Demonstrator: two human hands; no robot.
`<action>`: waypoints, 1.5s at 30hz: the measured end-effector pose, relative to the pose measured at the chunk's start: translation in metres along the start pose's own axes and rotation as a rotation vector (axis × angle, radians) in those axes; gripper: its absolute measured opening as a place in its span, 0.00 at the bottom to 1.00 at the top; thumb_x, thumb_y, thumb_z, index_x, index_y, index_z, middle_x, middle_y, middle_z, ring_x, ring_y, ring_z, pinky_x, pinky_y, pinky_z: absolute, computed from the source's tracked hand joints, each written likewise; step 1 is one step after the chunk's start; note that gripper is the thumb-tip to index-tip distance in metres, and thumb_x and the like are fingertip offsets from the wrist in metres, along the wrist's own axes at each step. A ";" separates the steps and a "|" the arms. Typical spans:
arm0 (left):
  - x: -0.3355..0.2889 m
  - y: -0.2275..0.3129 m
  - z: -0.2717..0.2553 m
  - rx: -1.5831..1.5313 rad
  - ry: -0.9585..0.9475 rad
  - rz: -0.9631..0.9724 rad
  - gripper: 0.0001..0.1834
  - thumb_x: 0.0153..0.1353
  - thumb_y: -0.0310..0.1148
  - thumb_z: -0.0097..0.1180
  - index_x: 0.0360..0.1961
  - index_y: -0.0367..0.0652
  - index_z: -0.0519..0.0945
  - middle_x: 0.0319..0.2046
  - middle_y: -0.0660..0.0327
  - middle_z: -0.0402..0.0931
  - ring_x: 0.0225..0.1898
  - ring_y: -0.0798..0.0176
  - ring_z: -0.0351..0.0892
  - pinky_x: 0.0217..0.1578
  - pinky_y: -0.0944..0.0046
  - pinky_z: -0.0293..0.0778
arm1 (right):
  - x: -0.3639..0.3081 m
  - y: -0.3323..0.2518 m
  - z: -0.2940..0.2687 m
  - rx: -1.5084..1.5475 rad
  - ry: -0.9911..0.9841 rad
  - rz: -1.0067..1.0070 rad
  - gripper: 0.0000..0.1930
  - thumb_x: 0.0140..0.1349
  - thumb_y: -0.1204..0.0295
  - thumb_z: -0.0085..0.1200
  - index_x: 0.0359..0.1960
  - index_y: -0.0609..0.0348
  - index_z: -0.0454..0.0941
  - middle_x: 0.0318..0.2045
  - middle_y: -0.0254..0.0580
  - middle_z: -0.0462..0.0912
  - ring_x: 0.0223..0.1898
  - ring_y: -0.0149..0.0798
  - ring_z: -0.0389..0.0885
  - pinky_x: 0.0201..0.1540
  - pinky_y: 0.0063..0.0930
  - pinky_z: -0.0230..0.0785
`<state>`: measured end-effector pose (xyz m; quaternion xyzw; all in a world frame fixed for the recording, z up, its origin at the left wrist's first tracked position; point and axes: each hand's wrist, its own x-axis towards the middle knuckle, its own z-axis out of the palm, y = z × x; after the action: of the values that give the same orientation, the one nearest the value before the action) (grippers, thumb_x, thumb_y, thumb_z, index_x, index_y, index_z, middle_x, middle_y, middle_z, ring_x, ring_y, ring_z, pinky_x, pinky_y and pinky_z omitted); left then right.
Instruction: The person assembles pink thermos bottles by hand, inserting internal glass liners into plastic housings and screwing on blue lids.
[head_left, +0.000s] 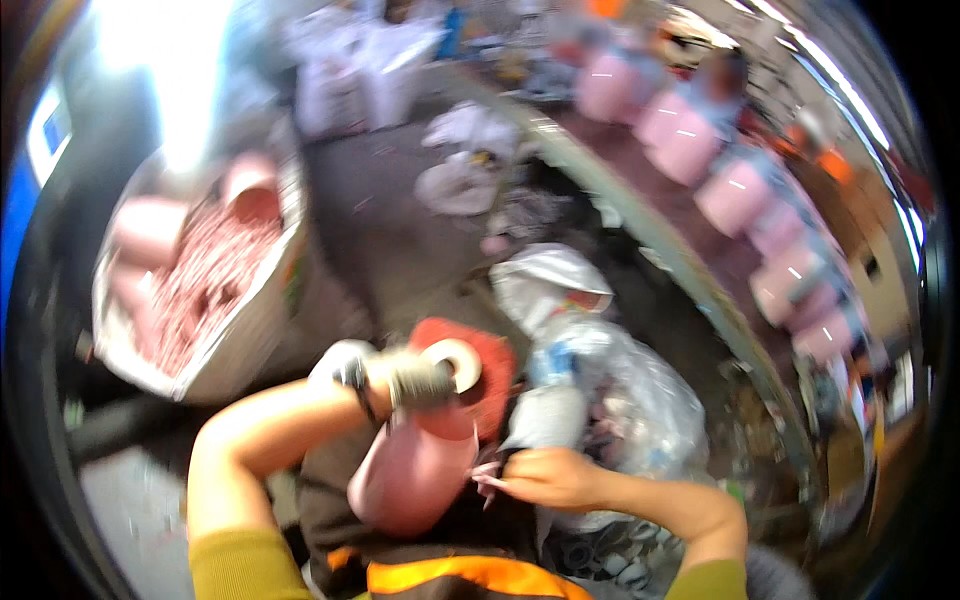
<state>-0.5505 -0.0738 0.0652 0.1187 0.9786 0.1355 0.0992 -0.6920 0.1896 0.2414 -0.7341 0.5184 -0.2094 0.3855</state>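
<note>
A smooth pink plastic pot (412, 482) lies tilted on my lap, its mouth facing up and away. My left hand (420, 384), in a grey knit glove, grips it at the rim; the fingertips are hidden. Just right of the pot, my bare right hand (548, 478) is closed on a thin pink plastic strip (487, 478). Past the glove, a cream ring-shaped roll (455, 364) rests on a red pad (494, 385). Motion blurs the hands.
A white sack (235, 350) at left holds pink pots and shavings. Clear plastic bags (645, 395) with scraps stand at right. Beyond a long ledge (640, 220), several pink pots (735, 195) stand in a row. White sacks (345, 85) stand at the back.
</note>
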 end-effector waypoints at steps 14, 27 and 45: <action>-0.096 0.094 -0.081 -1.019 0.133 -0.266 0.15 0.59 0.38 0.59 0.43 0.40 0.81 0.33 0.58 0.81 0.38 0.65 0.78 0.42 0.64 0.72 | 0.117 -0.037 -0.037 0.429 0.689 -0.020 0.20 0.63 0.71 0.58 0.56 0.63 0.73 0.40 0.36 0.80 0.39 0.25 0.77 0.43 0.19 0.71; 0.032 0.097 -0.091 -1.469 -0.183 -0.466 0.11 0.56 0.25 0.63 0.41 0.38 0.81 0.37 0.67 0.80 0.40 0.73 0.76 0.45 0.71 0.72 | -0.212 0.122 0.201 0.204 0.818 1.072 0.13 0.62 0.66 0.56 0.45 0.57 0.81 0.41 0.49 0.84 0.45 0.47 0.83 0.47 0.34 0.72; 0.083 0.116 -0.092 -1.625 -0.287 -0.560 0.13 0.55 0.25 0.64 0.43 0.37 0.82 0.40 0.60 0.82 0.42 0.66 0.79 0.48 0.66 0.73 | -0.193 0.176 0.119 -0.412 1.216 0.874 0.18 0.54 0.74 0.58 0.48 0.55 0.77 0.39 0.44 0.82 0.41 0.48 0.81 0.46 0.42 0.71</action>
<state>-0.6267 0.0335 0.1721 -0.2181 0.5498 0.7462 0.3054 -0.7858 0.3798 0.0477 -0.2760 0.9097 -0.3039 -0.0632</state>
